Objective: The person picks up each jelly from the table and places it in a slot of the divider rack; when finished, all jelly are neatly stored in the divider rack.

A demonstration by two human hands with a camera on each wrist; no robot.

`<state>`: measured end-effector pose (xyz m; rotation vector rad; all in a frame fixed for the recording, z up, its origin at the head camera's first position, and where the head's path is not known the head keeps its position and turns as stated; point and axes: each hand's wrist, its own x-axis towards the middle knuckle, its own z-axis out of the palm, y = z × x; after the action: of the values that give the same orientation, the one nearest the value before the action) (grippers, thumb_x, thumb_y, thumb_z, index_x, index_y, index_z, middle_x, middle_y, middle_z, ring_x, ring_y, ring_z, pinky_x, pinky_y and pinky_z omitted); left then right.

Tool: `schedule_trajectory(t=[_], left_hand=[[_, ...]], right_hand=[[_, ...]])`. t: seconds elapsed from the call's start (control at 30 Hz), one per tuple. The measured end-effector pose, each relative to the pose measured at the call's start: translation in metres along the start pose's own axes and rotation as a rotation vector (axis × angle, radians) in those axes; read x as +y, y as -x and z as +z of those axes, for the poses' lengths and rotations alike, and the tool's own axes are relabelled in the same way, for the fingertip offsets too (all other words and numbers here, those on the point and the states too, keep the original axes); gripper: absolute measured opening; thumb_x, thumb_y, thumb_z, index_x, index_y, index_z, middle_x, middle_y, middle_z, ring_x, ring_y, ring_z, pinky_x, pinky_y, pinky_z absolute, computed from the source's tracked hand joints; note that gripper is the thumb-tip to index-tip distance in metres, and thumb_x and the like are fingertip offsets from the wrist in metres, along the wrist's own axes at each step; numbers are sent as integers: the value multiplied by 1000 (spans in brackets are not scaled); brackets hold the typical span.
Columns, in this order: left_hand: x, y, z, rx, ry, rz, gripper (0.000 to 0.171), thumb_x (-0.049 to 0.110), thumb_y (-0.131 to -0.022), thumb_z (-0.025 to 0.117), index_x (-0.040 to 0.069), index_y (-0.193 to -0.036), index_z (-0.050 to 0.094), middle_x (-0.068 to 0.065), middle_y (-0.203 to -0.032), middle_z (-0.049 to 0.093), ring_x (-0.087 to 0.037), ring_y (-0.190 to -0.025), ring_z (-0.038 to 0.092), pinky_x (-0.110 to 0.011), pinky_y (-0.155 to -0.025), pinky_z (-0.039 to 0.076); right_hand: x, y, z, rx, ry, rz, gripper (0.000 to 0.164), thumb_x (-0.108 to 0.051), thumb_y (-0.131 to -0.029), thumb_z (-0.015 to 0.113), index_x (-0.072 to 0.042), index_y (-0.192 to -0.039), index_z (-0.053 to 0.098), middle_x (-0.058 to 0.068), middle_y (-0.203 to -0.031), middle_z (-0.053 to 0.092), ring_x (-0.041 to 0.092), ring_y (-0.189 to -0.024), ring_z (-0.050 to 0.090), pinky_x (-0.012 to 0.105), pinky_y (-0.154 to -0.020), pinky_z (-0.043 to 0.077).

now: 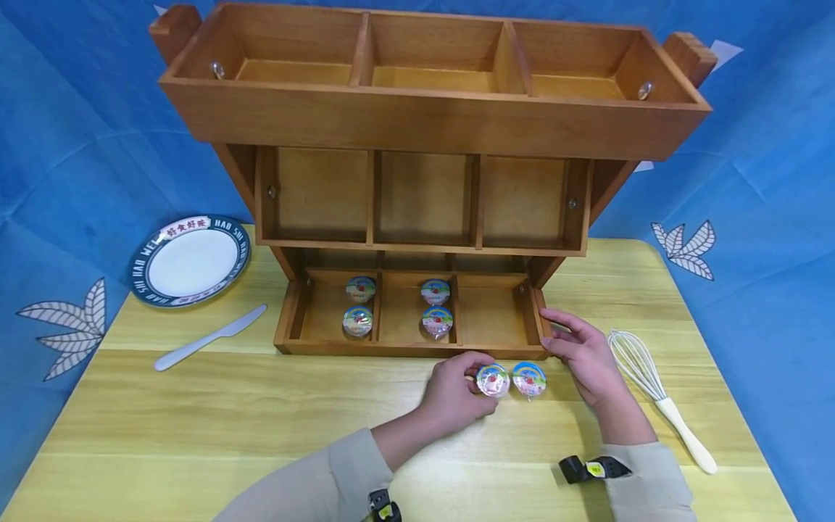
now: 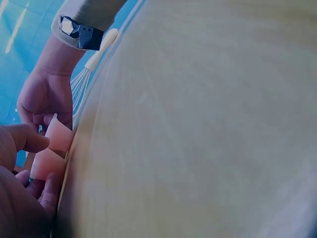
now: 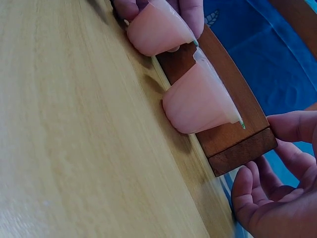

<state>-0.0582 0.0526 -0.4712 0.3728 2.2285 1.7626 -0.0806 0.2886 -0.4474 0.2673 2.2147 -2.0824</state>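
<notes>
My left hand (image 1: 454,391) pinches a small pink pudding cup (image 1: 492,380) with a printed foil lid, between thumb and fingers. Right beside it, a second pudding cup (image 1: 529,379) stands on the table in front of the wooden rack (image 1: 417,119). In the right wrist view both cups show pale pink sides. My right hand (image 1: 583,355) grips the right front corner of the rack's bottom tray (image 3: 242,151), with fingers above and below the wood. Two more cups (image 1: 359,321) sit in that tray's left compartment, and two (image 1: 437,322) in its middle one.
The three-tiered rack takes up the back of the table. A plate with a dark rim (image 1: 190,261) and a pale knife (image 1: 210,338) lie on the left. To the right of my right hand lies a white whisk (image 1: 665,399). Blue cloth (image 1: 750,181) hangs behind.
</notes>
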Motion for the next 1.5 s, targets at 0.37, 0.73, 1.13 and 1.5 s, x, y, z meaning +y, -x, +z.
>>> schedule_trajectory(t=[0.37, 0.73, 1.13, 1.5], left_hand=[[8, 6, -9, -54, 31, -18, 54, -13, -62, 77, 9, -111, 69, 5, -84, 61, -8, -65, 59, -22, -57, 52], [31, 8, -21, -117, 44, 46, 57, -15, -64, 76, 9, -115, 68, 6, -97, 62, -15, -74, 63, -22, -63, 54], [51, -22, -29, -60, 39, 157, 55, -13, -67, 78, 5, -118, 68, 3, -101, 64, -9, -74, 61, -23, -67, 55], [55, -55, -30, 3, 7, 154, 58, -11, -67, 82, 6, -120, 67, 0, -101, 65, -12, -70, 62, -23, -62, 55]], right_hand=[[0, 0, 0, -3, -32, 7, 48, 5, -90, 67, 3, -137, 56, 9, -132, 46, 16, -101, 50, 20, -77, 52], [-2, 0, -1, 0, -18, -5, 48, 6, -90, 67, 5, -137, 55, 11, -133, 45, 18, -103, 50, 20, -78, 52], [-1, 0, -1, -4, -10, 7, 47, 4, -92, 66, 3, -138, 54, 14, -136, 44, 18, -105, 52, 23, -81, 53], [-1, -1, 0, -19, -14, 2, 49, 5, -91, 65, 6, -138, 52, 17, -134, 46, 16, -103, 56, 26, -83, 54]])
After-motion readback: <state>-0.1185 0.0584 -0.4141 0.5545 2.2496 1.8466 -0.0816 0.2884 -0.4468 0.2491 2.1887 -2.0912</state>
